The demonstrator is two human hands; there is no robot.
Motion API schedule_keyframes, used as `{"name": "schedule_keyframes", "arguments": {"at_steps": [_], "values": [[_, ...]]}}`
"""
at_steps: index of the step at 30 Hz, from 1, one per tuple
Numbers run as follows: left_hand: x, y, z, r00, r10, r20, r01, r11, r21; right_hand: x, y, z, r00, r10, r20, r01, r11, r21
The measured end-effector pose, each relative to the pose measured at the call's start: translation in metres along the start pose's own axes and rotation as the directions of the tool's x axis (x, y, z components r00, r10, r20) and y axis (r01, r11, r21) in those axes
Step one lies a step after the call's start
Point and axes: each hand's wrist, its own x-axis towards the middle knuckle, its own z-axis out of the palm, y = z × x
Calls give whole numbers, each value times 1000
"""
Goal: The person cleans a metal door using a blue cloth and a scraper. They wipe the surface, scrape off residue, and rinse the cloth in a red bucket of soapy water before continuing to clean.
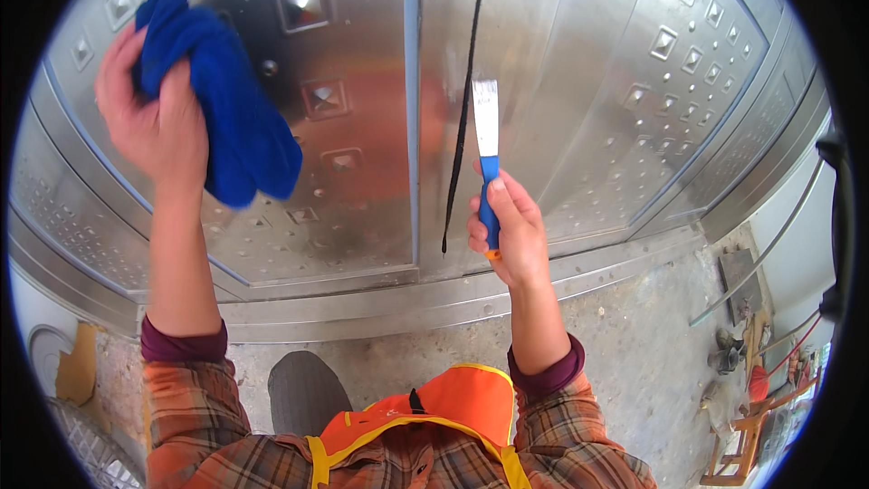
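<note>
Bunched in my left hand (159, 115) is a blue cloth (231, 109), held up at the embossed left leaf of a metal door (360, 217). Slight blur on that hand leaves it unclear whether the cloth touches the metal. My right hand (512, 224) grips the blue handle of a putty knife (486, 119), its flat metal blade pointing up. Behind the blade, a black cord (464, 102) hangs down the door, its lower end loose. Raised pyramid studs (305, 5) cover parts of both door leaves.
A metal threshold (380, 319) runs along the door's foot above the concrete floor (631, 339). At right are a wooden stool (736, 448), a dark board (740, 285) and a pair of shoes (725, 353). A plastic basket (91, 441) stands at lower left.
</note>
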Motion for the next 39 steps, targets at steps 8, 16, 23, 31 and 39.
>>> {"name": "schedule_keyframes", "arguments": {"at_steps": [8, 16, 23, 31, 39], "values": [[-3, -21, 44, 980, 183, 74, -193, 967, 164, 5, -9, 4, 999, -11, 53, 15, 998, -63], [57, 48, 159, 944, 322, 75, -331, 912, 242, -15, -8, -24, 987, -160, 4, 155, 963, 220], [-44, 88, 135, 598, 565, 569, -590, 790, -164, -26, 16, -40, 972, -234, -19, 229, 928, 293], [-83, 75, 109, 114, 700, 705, -980, 194, -34, -64, 12, -46, 980, -192, -55, 198, 966, 169], [21, 101, 187, 847, 482, 224, -501, 865, 32, -74, 32, -45, 972, -222, 73, 215, 973, 87]]}}
